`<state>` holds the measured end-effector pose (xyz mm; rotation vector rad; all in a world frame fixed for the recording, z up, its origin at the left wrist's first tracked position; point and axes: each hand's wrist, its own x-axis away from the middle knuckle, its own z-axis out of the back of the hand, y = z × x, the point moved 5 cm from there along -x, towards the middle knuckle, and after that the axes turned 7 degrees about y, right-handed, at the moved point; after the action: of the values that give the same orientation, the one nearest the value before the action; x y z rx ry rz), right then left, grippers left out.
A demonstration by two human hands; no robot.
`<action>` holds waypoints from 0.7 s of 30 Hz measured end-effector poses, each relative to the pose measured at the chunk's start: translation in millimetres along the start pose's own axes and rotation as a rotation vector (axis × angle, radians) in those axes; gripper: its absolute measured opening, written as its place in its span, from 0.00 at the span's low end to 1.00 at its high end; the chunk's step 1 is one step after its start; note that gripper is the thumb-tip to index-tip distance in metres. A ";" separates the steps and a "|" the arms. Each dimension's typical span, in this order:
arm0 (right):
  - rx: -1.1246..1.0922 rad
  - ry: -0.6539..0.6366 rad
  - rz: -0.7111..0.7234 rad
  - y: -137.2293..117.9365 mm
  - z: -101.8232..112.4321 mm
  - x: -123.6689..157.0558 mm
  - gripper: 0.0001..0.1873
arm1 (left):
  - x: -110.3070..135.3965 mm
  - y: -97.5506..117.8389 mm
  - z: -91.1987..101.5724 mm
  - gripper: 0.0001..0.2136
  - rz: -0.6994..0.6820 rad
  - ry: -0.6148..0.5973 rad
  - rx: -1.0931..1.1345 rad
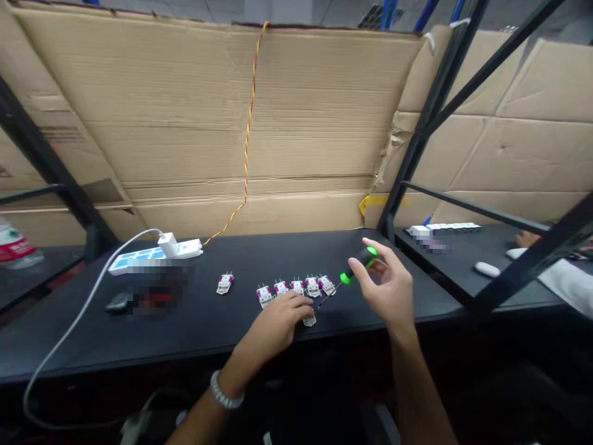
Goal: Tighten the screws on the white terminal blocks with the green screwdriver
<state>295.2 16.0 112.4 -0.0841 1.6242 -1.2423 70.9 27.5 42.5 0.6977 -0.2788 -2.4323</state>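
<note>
So, the right hand [386, 281] had its fingers wrapped on a green-and-black screwdriver [359, 264], shaft slanting down-left. Left of its tip, the left hand [280, 315] curled over a white module [309, 321]; couldn't tell if those fingers gripped it. More modules [311, 285] sat on the desk [199, 334] left of the screwdriver. Probably the lining-up stage, imo; next move called for a steady module and a squared-up tip.

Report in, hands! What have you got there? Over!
Right hand holding green-and-black screwdriver. Left hand at a small white part, partly covering it. Five similar parts in a row beyond; lone part off left.
</note>
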 end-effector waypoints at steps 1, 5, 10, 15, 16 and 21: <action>-0.004 0.000 -0.003 0.1 0.5 -0.7 0.27 | -1.2 -0.1 0.1 0.22 0.008 0.005 0.001; -0.002 0.006 -0.006 -0.6 2.4 -2.2 0.27 | -6.0 3.5 0.0 0.26 0.027 -0.016 0.024; -0.009 0.016 -0.002 -1.4 4.6 -3.7 0.27 | -14.1 6.3 -3.9 0.24 0.067 -0.098 0.044; -0.006 0.027 -0.005 0.5 7.2 -6.4 0.26 | -21.7 6.7 -6.4 0.20 0.061 -0.099 0.017; -0.002 0.034 -0.003 0.7 8.0 -6.9 0.26 | -22.9 7.1 -7.0 0.19 0.053 -0.098 0.010; -0.011 0.044 0.006 -0.1 10.9 -7.9 0.26 | -24.5 7.0 -8.9 0.16 0.056 -0.097 -0.004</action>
<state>306.9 13.4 118.6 -0.0595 1.6685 -1.2384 95.9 36.0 47.6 0.5633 -0.3280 -2.4158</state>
